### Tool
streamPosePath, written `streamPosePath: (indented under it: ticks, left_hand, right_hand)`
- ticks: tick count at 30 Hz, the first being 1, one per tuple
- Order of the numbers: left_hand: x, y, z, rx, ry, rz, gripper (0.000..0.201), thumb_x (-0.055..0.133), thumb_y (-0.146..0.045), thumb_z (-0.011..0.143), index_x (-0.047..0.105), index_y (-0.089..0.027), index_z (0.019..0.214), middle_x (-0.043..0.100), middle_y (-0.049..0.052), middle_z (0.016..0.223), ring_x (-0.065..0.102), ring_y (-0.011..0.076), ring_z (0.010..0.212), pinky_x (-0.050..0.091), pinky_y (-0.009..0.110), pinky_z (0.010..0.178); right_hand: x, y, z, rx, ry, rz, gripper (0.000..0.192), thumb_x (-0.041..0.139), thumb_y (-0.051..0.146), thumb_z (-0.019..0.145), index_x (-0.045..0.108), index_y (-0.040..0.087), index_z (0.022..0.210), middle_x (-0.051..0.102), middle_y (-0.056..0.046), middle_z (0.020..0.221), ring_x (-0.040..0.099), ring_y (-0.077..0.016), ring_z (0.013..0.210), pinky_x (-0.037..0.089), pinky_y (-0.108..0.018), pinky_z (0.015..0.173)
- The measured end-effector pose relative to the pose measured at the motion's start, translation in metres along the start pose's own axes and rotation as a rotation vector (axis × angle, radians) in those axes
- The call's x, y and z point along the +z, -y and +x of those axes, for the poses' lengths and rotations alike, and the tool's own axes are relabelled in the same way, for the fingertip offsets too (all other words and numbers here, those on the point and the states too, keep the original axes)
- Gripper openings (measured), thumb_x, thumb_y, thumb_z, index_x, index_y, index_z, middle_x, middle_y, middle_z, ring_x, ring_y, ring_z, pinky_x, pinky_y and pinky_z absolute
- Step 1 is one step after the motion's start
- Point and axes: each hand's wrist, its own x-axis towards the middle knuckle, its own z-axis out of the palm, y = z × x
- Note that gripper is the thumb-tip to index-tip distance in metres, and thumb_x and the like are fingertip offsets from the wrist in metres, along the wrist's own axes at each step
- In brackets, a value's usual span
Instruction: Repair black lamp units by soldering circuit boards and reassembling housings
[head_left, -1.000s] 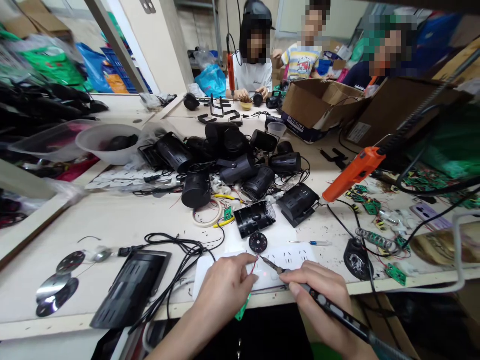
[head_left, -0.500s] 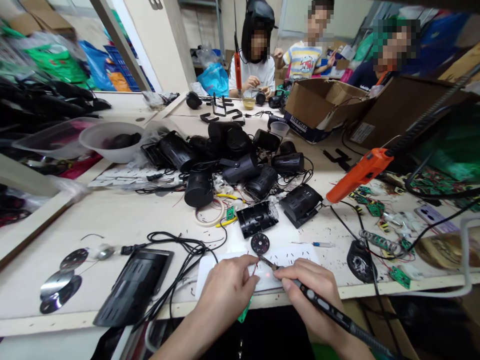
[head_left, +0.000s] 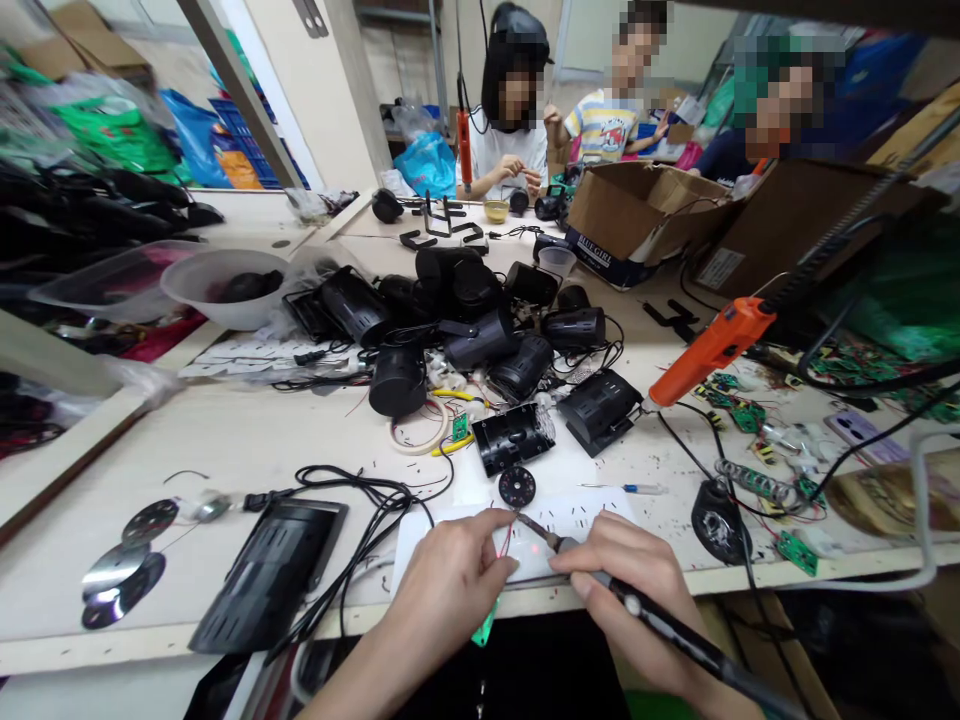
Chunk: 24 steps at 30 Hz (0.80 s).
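Soldering step in hand, lower centre of frame: left hand [head_left: 450,575] pinching thin red wire [head_left: 508,535], green circuit board [head_left: 485,622] beneath palm; right hand [head_left: 634,580] fingers wrapped round soldering iron [head_left: 600,575], tip touching wire end over white mat [head_left: 577,515]. Next move, by judgement: steady tip contact, wire kept motionless.

Over the last 1 s very little has shifted. The right hand [head_left: 637,585] has slid slightly left and down along the table edge, so the soldering iron [head_left: 675,630] it grips lies a touch flatter, its tip drawn in closer to the left hand [head_left: 450,580]. The left hand's fingertips have closed in beside that tip at the thin red wire [head_left: 508,535]. Across the table, a seated person's hands [head_left: 517,168] have lifted off the tabletop.
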Motion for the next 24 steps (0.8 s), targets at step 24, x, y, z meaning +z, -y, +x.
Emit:
streamPosePath:
  ticks: [24]
  left_hand:
    - [0.002,0.001,-0.005,-0.073,-0.027,-0.043,0.021,0.058,-0.028,0.081,0.067,-0.019,0.097,0.068,-0.001,0.065,0.063,0.0170,0.064,0.039,0.024,0.060]
  right_hand:
    - [0.018,0.000,0.005,0.024,-0.118,0.010,0.020,0.054,0.014,0.088,0.072,0.020,0.091,0.068,-0.003,0.071,0.063,-0.0167,0.065,0.049,-0.028,0.059]
